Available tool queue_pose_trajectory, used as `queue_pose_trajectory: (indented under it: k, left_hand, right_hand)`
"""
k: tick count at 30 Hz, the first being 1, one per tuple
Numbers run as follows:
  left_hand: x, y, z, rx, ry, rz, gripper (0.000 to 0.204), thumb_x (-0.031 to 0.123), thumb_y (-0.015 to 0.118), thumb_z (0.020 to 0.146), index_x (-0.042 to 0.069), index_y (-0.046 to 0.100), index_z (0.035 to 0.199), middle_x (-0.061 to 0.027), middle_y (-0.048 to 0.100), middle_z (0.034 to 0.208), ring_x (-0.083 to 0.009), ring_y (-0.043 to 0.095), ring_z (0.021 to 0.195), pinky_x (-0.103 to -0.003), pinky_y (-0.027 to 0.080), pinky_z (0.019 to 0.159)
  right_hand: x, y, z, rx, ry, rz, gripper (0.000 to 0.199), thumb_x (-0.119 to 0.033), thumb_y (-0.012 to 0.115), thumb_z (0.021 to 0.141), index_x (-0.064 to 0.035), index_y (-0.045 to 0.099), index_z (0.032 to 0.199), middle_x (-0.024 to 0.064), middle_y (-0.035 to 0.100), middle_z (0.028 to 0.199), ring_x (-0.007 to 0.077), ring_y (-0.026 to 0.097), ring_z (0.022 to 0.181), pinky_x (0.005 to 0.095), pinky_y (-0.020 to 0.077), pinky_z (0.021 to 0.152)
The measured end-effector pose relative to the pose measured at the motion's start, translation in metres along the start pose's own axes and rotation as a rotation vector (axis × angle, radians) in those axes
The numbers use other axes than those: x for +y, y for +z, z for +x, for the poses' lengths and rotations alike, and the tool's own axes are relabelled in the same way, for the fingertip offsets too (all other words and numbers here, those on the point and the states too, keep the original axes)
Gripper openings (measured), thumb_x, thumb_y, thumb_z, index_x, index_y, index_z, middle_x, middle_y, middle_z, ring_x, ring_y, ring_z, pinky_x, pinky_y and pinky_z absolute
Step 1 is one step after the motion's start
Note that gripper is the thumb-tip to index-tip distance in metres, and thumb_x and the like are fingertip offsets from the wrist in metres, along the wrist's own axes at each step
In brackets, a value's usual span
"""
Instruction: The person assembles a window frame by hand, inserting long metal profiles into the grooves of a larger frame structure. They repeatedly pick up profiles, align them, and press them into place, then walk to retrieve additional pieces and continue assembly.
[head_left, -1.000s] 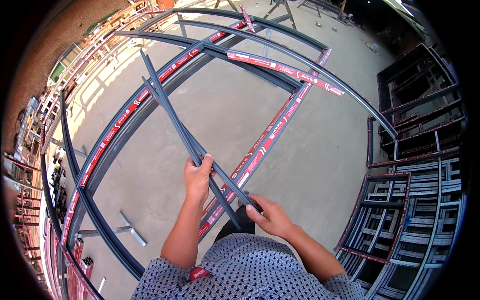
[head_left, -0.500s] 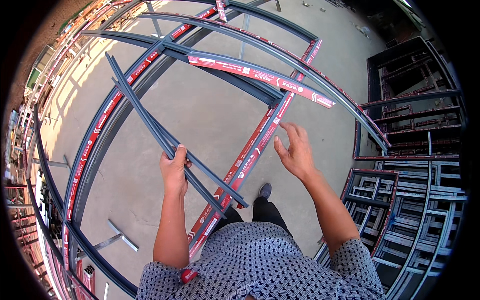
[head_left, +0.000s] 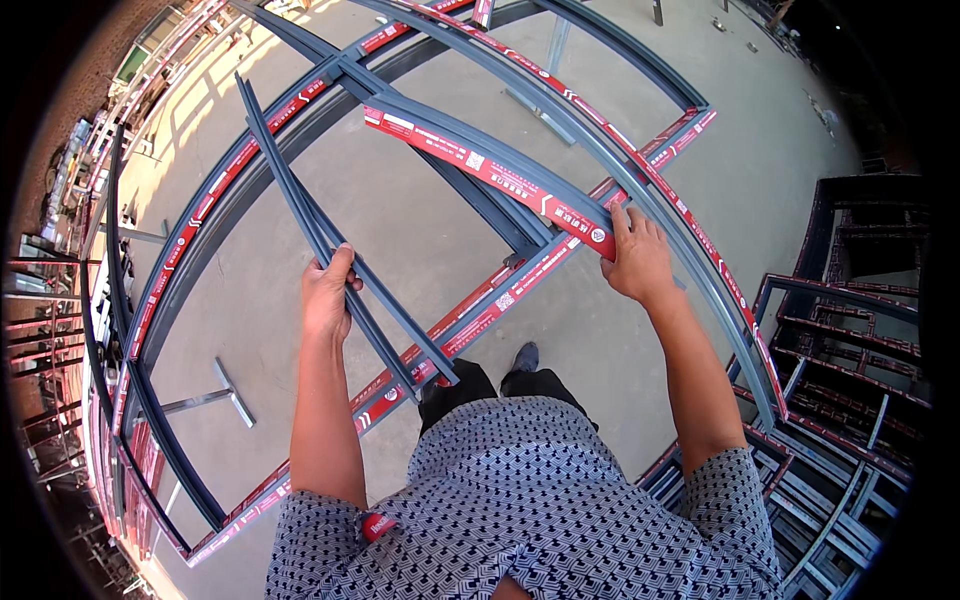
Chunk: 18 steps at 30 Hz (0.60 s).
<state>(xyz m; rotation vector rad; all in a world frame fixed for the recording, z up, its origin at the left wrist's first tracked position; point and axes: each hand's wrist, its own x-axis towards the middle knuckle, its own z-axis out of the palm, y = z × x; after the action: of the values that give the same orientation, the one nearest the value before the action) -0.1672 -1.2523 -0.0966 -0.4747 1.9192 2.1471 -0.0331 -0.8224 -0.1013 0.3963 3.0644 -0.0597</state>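
Note:
Two long, thin dark grey strips cross in my left hand, its fingers closed around them. Their near ends reach over the red-filmed bar of a large grey frame, close to my body. To the right, my right hand is closed on the end of a shorter grey profile bar with red printed film along its side. This bar lies slanted across the frame, its other end near the frame's middle joint. My right palm hides the very tip of the bar.
Another long grey profile with red film runs across the frame beyond my right hand. Stacked frames stand at the right. A metal T-shaped stand is at the lower left, and more profiles lie along the left edge.
My right hand has moved from open air up to the end of the short profile bar and closed on it. My left hand still holds the strips. The view has shifted.

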Motion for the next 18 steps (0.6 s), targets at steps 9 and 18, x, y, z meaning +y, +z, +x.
queue_pose_trajectory:
  k: [9,18]
  left_hand:
    - [-0.014,0.069,0.031,0.039,-0.032,0.002,0.026,0.021,0.08,0.098,0.003,0.063,0.104,-0.0051,0.068,0.086,-0.0102,0.057,0.066,-0.028,0.051,0.061]
    - [-0.014,0.104,0.073,-0.063,-0.048,-0.012,0.029,0.025,0.081,0.098,0.004,0.062,0.105,-0.0071,0.071,0.093,-0.01,0.057,0.071,-0.027,0.051,0.063]
  right_hand:
    - [0.018,0.014,0.002,-0.061,-0.052,0.16,0.091,-0.013,0.082,0.08,0.0017,0.038,0.159,0.0226,0.063,0.112,0.0423,0.066,0.104,0.0512,0.058,0.088]
    - [0.028,0.008,-0.006,-0.183,0.054,0.302,0.099,-0.015,0.083,0.079,-0.0086,0.034,0.166,0.0218,0.063,0.116,0.0424,0.067,0.108,0.0528,0.0571,0.093]
